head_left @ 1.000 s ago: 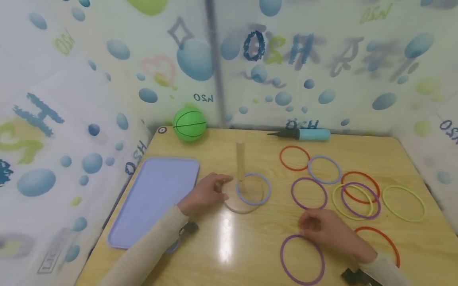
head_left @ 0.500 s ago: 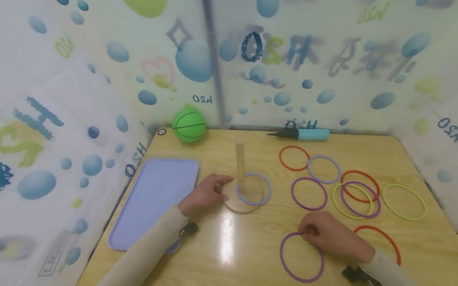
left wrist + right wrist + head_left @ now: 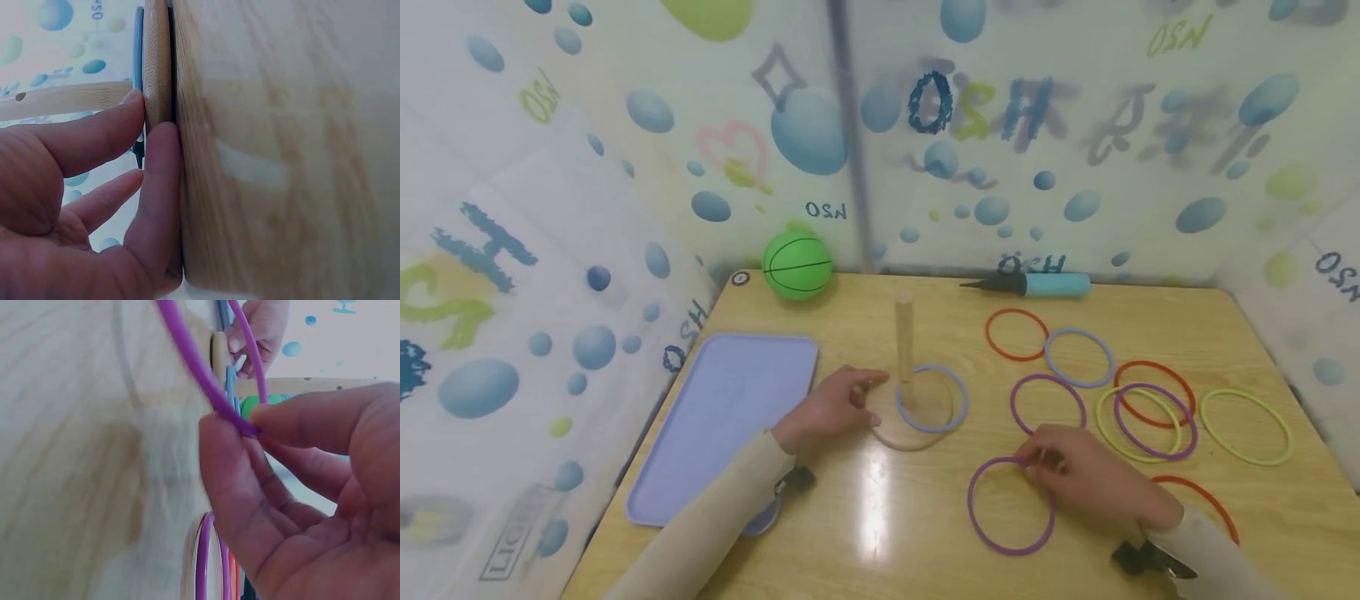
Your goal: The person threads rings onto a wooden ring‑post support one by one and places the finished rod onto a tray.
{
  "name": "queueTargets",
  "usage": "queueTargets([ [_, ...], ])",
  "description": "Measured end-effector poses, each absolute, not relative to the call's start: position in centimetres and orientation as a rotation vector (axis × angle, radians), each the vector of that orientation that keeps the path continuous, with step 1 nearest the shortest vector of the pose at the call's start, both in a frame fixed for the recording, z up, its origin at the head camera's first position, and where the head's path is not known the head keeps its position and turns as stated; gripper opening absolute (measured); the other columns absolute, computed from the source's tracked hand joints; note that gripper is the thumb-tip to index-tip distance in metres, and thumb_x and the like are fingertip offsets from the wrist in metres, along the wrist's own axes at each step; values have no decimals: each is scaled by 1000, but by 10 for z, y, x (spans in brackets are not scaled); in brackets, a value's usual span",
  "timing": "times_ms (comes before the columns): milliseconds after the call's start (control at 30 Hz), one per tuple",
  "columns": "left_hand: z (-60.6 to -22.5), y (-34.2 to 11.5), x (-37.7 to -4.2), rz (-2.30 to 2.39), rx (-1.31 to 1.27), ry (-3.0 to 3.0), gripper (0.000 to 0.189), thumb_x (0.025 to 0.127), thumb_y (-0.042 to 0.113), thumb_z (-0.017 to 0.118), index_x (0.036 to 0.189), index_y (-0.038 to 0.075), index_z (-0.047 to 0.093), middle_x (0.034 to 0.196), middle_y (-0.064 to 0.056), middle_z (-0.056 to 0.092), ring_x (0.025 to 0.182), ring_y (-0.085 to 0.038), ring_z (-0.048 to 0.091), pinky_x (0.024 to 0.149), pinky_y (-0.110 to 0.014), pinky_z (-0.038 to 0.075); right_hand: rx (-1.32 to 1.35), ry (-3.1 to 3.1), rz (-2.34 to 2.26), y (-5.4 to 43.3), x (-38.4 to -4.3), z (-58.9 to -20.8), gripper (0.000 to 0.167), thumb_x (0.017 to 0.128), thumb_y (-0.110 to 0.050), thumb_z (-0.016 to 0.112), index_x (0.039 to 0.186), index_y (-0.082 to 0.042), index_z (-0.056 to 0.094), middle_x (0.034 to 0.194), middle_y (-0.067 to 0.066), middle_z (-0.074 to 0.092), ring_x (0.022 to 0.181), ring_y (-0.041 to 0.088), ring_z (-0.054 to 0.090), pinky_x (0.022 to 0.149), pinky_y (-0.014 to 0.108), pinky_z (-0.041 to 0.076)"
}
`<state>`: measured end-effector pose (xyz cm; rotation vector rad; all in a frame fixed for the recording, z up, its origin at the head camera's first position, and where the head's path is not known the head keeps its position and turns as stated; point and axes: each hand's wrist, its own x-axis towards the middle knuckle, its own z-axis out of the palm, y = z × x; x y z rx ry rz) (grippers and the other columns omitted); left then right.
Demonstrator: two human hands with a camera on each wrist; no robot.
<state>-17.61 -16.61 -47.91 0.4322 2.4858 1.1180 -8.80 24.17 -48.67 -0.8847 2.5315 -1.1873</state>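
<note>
My left hand [image 3: 831, 408] holds the left rim of a round wooden base [image 3: 910, 440], with fingertips against its edge in the left wrist view. From that base rises an upright wooden peg [image 3: 904, 342]. One blue ring [image 3: 964, 408] lies around the peg, off to its right. My right hand [image 3: 1086, 475] pinches a purple ring [image 3: 973, 508] at its upper right edge. In the right wrist view this purple ring [image 3: 194, 362] stands tilted up from the tabletop between thumb and fingers.
Several rings lie to the right: a red ring [image 3: 988, 333], another blue ring [image 3: 1112, 358], another purple ring [image 3: 1015, 400] and a yellow ring [image 3: 1288, 433]. A lilac tray [image 3: 730, 417] sits left. Behind are a green ball [image 3: 797, 267] and a hand pump [image 3: 1056, 285].
My right hand has taken hold of the near purple ring and moved it up and left, away from the front. The left hand stays at the base.
</note>
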Motion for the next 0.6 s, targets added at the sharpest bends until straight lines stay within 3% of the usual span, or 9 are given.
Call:
queueTargets([
  [133,-481,-167,-177,1112,456,2490,78,80,14,90,151,15,59,130,-16,63,97,-19,62,82,-32,55,-800,2395,-1284,243,-96,-479,15,101,-13,70,115,-12,75,101,2,75,85,4,69,71,27,61],
  [400,-481,-165,-176,1087,450,2522,77,80,12,90,150,15,60,133,-16,65,93,-17,65,83,-34,56,-496,2153,-1557,237,-109,-457,33,106,-16,64,131,6,62,104,31,66,85,27,75,67,44,66],
  [467,-481,-164,-175,1075,444,2531,76,80,13,90,150,15,60,133,-16,65,93,-16,65,84,-33,56,-464,2124,-1614,233,-109,-453,36,107,-17,64,133,7,59,103,34,65,87,31,75,69,46,66],
  [600,-479,-163,-173,1098,402,2524,76,80,10,90,149,15,61,129,-14,66,92,-16,67,82,-32,57,-405,2085,-1722,223,-110,-444,33,106,-20,64,132,0,60,104,27,67,92,31,75,75,49,66],
])
